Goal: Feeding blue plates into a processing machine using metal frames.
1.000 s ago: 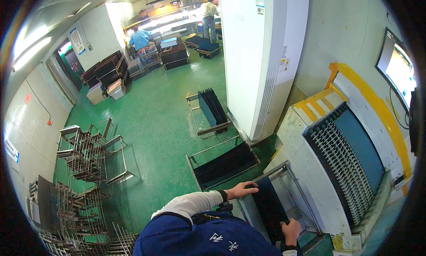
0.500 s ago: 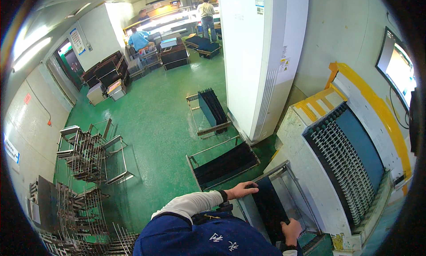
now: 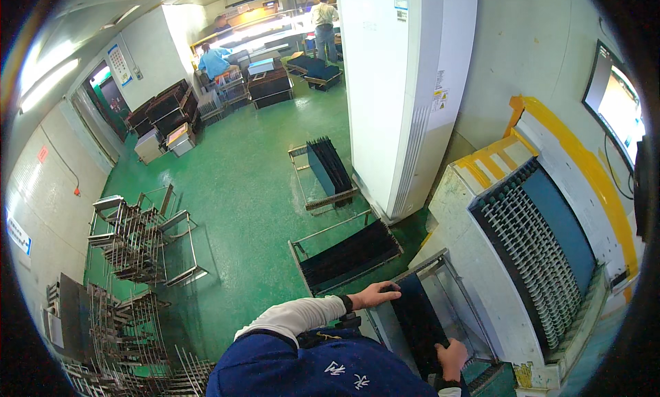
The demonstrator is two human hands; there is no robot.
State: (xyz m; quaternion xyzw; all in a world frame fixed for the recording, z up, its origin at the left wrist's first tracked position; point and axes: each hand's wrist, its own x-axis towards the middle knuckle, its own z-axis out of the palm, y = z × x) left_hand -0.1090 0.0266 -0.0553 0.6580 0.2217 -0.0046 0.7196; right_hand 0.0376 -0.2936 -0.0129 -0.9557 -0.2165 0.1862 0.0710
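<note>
Panels [image 3: 418, 323] seemed stiff, best held by opposite edges. My left hand [image 3: 373, 296], ten o'clock, and right hand [image 3: 452, 358], four o'clock, touched half-curled; I couldn't tell how firmly.

Gap between panels [image 3: 418, 314] and rack rail [image 3: 470, 306]; machine [image 3: 529, 256] beyond.

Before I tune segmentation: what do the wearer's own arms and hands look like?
Left hand and right hand: no gloves over the backs. Left sleeve: long, off-white, creased, with a dark band at the wrist, cuff or strap unclear. Right wrist: similar dark band, a sliver of white sleeve below. No cables visible on either.
</note>
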